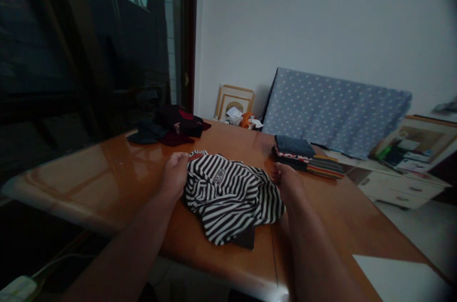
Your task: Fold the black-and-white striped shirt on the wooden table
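A black-and-white striped garment point(232, 192) lies crumpled on the wooden table point(221, 264), with a small label patch near its upper left part. Dark cloth shows beneath its lower edge. My left hand point(175, 173) pinches the garment's upper left edge, fingers closed. At the right edge of the garment is my right hand point(287, 180), its fingers curled around the cloth there.
Dark clothes point(178, 123) are heaped at the table's far left. Folded clothes point(307, 157) are stacked at the back right. A white sheet point(400, 278) lies at the near right. Behind stand a dotted blue cloth point(332, 107), picture frames point(235, 92) and a drawer cabinet point(400, 192).
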Demonstrator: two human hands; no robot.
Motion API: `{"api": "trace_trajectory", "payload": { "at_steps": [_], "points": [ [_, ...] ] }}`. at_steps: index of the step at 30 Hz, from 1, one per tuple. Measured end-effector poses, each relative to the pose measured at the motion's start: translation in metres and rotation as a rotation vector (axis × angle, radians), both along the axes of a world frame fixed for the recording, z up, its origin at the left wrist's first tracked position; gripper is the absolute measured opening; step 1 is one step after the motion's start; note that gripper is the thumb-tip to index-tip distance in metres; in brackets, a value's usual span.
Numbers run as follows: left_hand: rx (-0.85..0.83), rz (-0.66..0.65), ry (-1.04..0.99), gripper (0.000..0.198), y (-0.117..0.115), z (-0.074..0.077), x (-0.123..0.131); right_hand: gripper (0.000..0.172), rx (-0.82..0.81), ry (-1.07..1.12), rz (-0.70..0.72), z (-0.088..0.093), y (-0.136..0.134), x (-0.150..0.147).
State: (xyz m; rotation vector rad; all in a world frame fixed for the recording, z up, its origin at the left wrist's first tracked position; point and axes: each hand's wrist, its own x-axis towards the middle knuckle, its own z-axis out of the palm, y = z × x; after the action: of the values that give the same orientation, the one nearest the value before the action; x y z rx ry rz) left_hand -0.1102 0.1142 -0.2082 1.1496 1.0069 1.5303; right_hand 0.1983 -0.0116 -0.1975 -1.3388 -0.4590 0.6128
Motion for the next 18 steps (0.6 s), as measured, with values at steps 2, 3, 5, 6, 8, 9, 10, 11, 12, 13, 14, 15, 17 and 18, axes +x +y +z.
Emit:
{"api": "trace_trajectory", "payload": {
  "at_steps": [2,3,5,6,8,9,10,11,12,13,14,15,17,18],
  "points": [
    [0.002,0.009,0.008,0.031,0.001,-0.001,0.000,0.023,-0.013,-0.109,-0.033,-0.005,0.002,-0.004],
    [0.002,0.018,0.011,0.032,0.001,-0.001,0.000,0.024,-0.015,-0.191,-0.046,-0.008,0.003,-0.007],
    [-0.002,0.061,0.030,0.037,0.001,-0.002,-0.002,0.030,-0.013,-0.402,-0.076,-0.013,0.004,-0.014],
    [-0.003,0.090,0.049,0.041,0.001,-0.001,-0.003,0.033,-0.012,-0.518,-0.090,-0.014,0.004,-0.017],
    [-0.004,0.109,0.096,0.050,-0.002,0.000,-0.005,0.038,-0.010,-0.716,-0.118,-0.015,0.003,-0.025],
    [-0.001,0.078,0.122,0.053,-0.003,0.000,-0.006,0.039,-0.007,-0.784,-0.136,-0.015,0.002,-0.028],
    [0.006,0.022,0.147,0.056,-0.006,0.002,-0.006,0.040,-0.002,-0.832,-0.157,-0.013,0.002,-0.032],
    [0.019,-0.051,0.178,0.057,-0.009,0.003,-0.006,0.040,0.008,-0.866,-0.175,-0.010,0.001,-0.036],
    [0.037,-0.129,0.224,0.056,-0.011,0.004,-0.005,0.040,0.025,-0.892,-0.193,-0.006,0.001,-0.039],
    [0.057,-0.198,0.284,0.055,-0.014,0.006,-0.004,0.040,0.046,-0.912,-0.210,-0.002,0.001,-0.043],
    [0.076,-0.250,0.355,0.053,-0.016,0.007,-0.002,0.040,0.068,-0.929,-0.222,0.003,0.001,-0.046],
    [0.091,-0.284,0.428,0.049,-0.019,0.008,0.000,0.040,0.086,-0.945,-0.225,0.008,0.001,-0.048],
    [0.107,-0.311,0.548,0.038,-0.023,0.010,0.003,0.040,0.101,-0.964,-0.210,0.018,0.000,-0.051],
    [0.113,-0.311,0.578,0.032,-0.025,0.011,0.004,0.041,0.093,-0.967,-0.196,0.022,-0.002,-0.051]
  ]
}}
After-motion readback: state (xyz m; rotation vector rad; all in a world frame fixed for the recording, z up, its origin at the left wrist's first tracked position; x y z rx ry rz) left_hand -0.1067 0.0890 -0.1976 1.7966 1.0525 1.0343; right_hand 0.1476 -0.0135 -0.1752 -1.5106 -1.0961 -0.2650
